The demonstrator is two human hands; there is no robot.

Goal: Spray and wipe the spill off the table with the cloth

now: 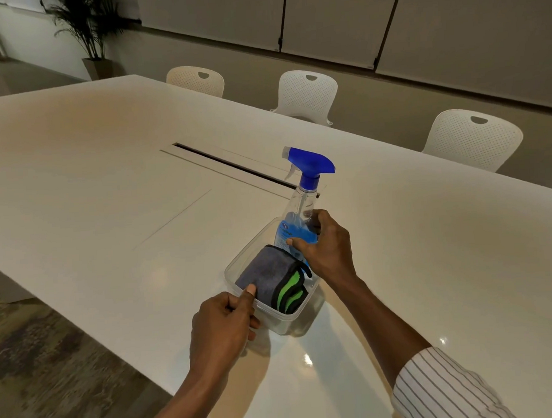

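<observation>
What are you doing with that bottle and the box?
A person is getting cleaning things out of a clear plastic tub on the white table. The right hand has its grip around the spray bottle, which stands in the tub. The left hand holds the tub's near rim, thumb on the folded grey and green cloth inside. No spraying or wiping has begun.

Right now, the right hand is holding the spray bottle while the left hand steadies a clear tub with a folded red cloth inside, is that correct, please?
Not quite: the cloth is grey with green and black edging, not red. The head view shows it. The rest stands: the right hand holds the spray bottle while the left hand steadies the clear tub.
</observation>
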